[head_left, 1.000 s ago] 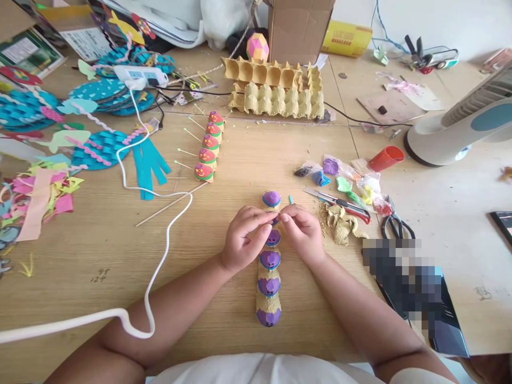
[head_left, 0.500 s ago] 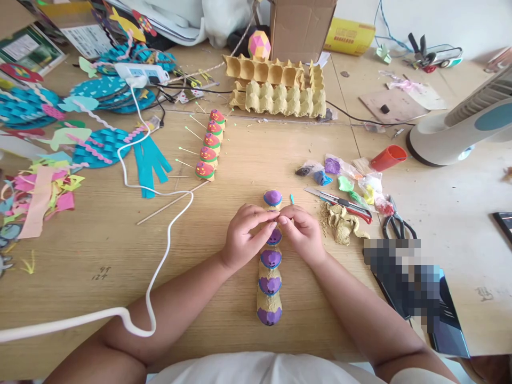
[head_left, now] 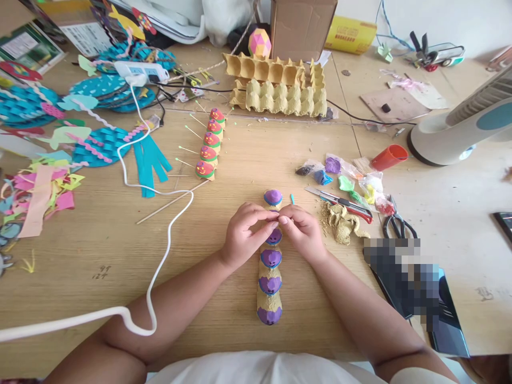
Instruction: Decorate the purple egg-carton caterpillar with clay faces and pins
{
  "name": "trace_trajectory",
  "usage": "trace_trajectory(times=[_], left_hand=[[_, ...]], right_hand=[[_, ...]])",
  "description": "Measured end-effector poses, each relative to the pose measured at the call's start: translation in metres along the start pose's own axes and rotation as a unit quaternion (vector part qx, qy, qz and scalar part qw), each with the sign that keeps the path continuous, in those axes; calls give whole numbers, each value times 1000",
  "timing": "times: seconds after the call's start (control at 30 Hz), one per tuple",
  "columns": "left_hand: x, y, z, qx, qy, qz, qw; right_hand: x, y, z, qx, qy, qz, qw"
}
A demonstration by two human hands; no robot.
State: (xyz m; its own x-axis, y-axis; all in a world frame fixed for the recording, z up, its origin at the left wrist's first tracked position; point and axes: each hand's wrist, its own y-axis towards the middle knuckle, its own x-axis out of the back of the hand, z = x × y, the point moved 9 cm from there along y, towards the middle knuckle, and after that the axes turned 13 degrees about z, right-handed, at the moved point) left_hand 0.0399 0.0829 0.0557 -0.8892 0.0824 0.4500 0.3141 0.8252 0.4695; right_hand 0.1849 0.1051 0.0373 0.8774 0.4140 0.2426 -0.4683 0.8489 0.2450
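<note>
Both hands meet fingertip to fingertip over an egg-carton strip [head_left: 271, 287] decorated with purple and blue clay and small dark faces. My left hand [head_left: 248, 232] is closed in a pinch, thumb and forefinger together. My right hand [head_left: 302, 230] pinches at the same spot, its fingertips against the left ones. Whatever lies between the fingertips is too small to make out. The hands cover part of the strip near its far end, where one purple bump [head_left: 273, 197] shows beyond them. A small blue stick-like piece [head_left: 292, 199] lies just past my right hand.
Right of the hands lie a utility knife [head_left: 340, 204], torn carton scraps [head_left: 342, 224], bagged coloured clay [head_left: 346, 184], scissors [head_left: 400, 225] and a phone [head_left: 450, 325]. A red-and-green carton strip [head_left: 208, 153] with pins stands back left. A white cable [head_left: 168, 240] crosses the left side.
Almost nothing differs. Both hands keep the same pinch over the strip, with only a very slight shift of the fingers.
</note>
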Motion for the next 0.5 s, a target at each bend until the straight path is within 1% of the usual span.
trace_trajectory(times=[0.1, 0.23, 0.5], left_hand=[[0, 0, 1, 5, 2, 1, 1000], [0, 0, 1, 8, 1, 0, 1000], [1, -1, 3, 13, -10, -5, 1000]], right_hand=[[0, 0, 0, -8, 1, 2, 1000], [-1, 0, 1, 3, 6, 6, 1000], [-1, 1, 0, -3, 2, 6, 1000]])
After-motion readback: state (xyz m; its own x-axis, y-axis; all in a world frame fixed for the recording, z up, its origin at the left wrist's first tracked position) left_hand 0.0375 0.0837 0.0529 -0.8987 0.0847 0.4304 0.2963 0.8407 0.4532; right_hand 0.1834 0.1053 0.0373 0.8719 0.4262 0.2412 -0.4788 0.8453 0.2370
